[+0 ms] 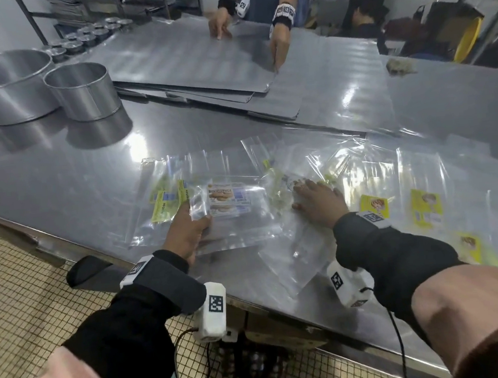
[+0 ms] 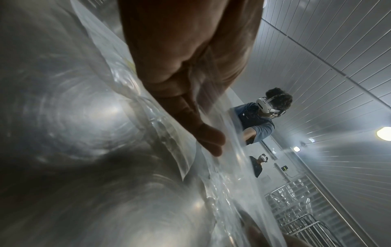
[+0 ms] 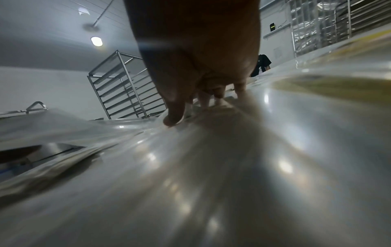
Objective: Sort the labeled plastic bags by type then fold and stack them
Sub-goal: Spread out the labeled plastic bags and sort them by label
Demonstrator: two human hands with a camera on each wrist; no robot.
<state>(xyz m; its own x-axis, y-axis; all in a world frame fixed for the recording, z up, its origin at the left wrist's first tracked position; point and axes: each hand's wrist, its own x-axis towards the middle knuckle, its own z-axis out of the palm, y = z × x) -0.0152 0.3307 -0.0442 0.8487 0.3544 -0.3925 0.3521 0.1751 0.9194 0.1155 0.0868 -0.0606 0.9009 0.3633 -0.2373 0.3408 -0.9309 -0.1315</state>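
Head view: my left hand [image 1: 190,232] pinches the white-labelled bag [image 1: 228,211] at its near-left edge, bag stretching away right; my right hand [image 1: 317,202] lies spread flat on the neighbouring clear bag [image 1: 294,245].

Left wrist: thumb over film, fingers under.

Right wrist: fingers pressing plastic down.

On the surface [image 1: 62,179], near its front edge, lies a spread of plastic bags [image 1: 271,187], overlapping each other. The left hand [image 1: 190,232] is on the left part of the spread, at the bag with the printed label [image 1: 227,199]. The right hand [image 1: 317,201] lies flat on the bags to the right of it. More labeled bags [image 1: 422,205] lie further right. Behind the bags, in the middle, is a stack of flat sheets [image 1: 202,67], and another person's hands [image 1: 279,44] rest on it. At the far left stand two round tins [image 1: 79,91] side by side, with small cups [image 1: 87,37] behind them.
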